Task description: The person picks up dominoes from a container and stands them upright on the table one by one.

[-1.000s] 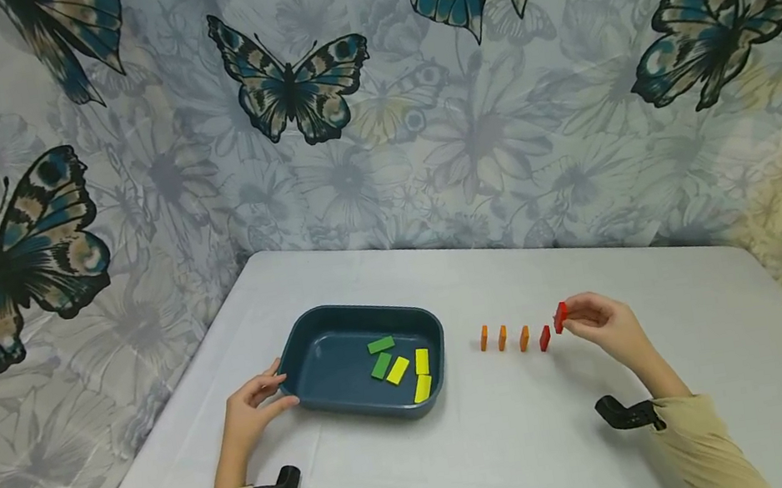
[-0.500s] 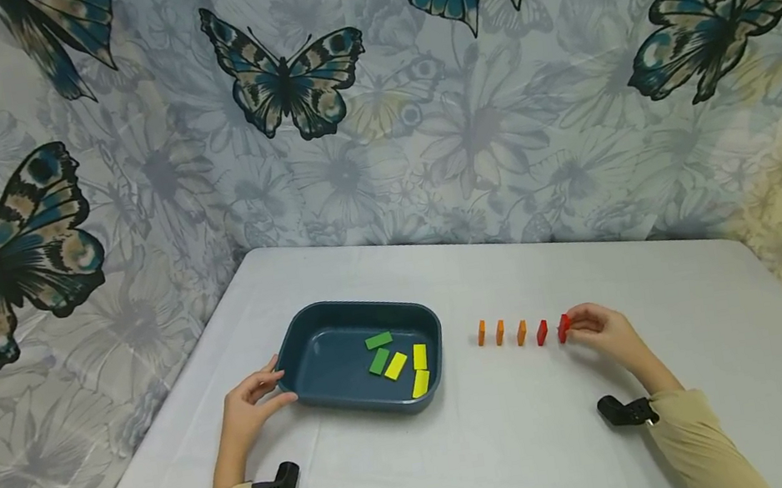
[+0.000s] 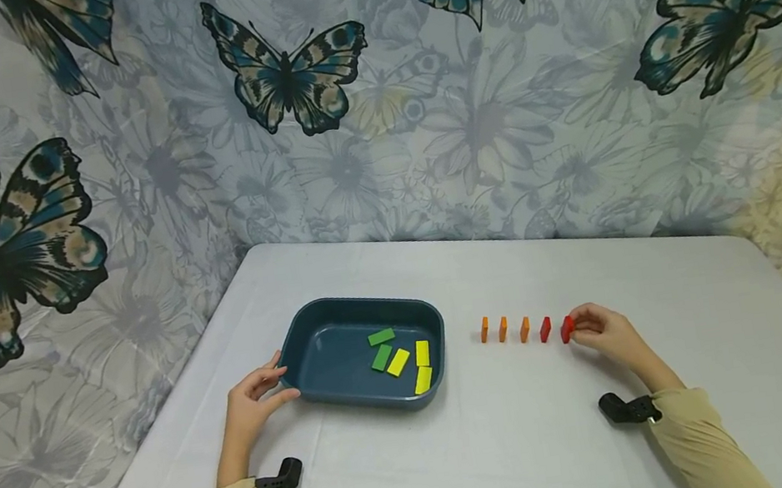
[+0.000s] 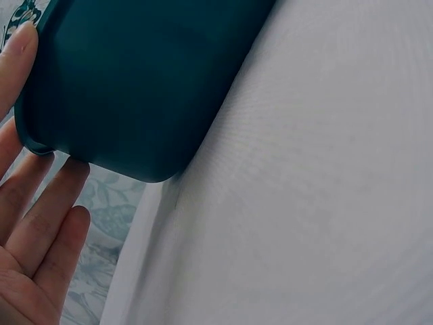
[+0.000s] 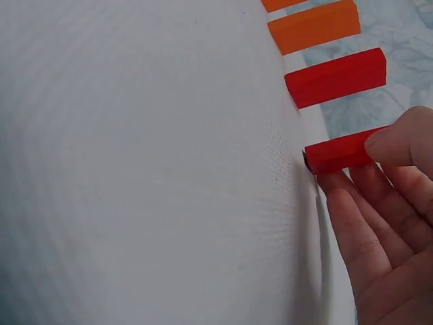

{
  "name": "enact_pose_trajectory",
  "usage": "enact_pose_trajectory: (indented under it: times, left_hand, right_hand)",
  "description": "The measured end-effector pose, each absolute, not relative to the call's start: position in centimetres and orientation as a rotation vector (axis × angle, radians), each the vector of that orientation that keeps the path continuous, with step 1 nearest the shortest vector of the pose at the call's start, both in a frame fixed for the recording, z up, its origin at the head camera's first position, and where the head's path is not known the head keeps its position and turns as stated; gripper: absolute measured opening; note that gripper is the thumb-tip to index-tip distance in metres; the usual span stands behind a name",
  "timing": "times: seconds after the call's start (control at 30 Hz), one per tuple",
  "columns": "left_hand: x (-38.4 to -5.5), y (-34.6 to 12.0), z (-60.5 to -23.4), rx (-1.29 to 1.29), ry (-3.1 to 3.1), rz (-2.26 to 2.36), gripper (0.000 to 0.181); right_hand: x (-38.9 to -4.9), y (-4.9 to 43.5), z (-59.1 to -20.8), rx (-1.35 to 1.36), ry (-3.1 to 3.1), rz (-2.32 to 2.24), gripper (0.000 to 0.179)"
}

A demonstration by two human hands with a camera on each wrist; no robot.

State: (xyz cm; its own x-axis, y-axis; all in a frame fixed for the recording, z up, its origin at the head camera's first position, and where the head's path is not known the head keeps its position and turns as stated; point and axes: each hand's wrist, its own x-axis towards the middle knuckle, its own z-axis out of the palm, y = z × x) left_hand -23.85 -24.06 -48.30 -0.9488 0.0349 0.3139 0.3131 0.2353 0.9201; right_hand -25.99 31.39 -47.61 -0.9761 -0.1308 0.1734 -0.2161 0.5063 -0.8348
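In the head view my left hand rests against the left end of a dark teal tray. The left wrist view shows its thumb and fingertips touching the rim and outer wall of the tray, the fingers fairly straight. My right hand pinches a red domino-like block between thumb and fingers, at the right end of a row. Close up, this red block stands on edge at the cloth. Left of it stand another red block and several orange blocks.
Inside the tray lie loose green blocks and yellow blocks. A white cloth covers the table. Behind the table hangs a butterfly-patterned backdrop. A black camera sits on each wrist.
My right hand has lowered the red block from above the table to the end of the row and still pinches it. The left hand has stayed at the tray.
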Motion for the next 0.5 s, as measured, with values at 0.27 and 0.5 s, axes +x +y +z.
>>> enact_pose_trajectory:
  times: [0.27, 0.5]
  left_hand:
    - [-23.1, -23.5, -46.6, -0.328, -2.287, -1.809, 0.038]
    - [-22.5, -23.0, -45.5, -0.324, -2.298, -1.801, 0.039]
  right_hand:
    - [-25.9, 31.3, -47.3, 0.315, -2.630, 1.505, 0.022]
    - [-25.9, 31.1, -47.3, 0.313, -2.651, 1.487, 0.028]
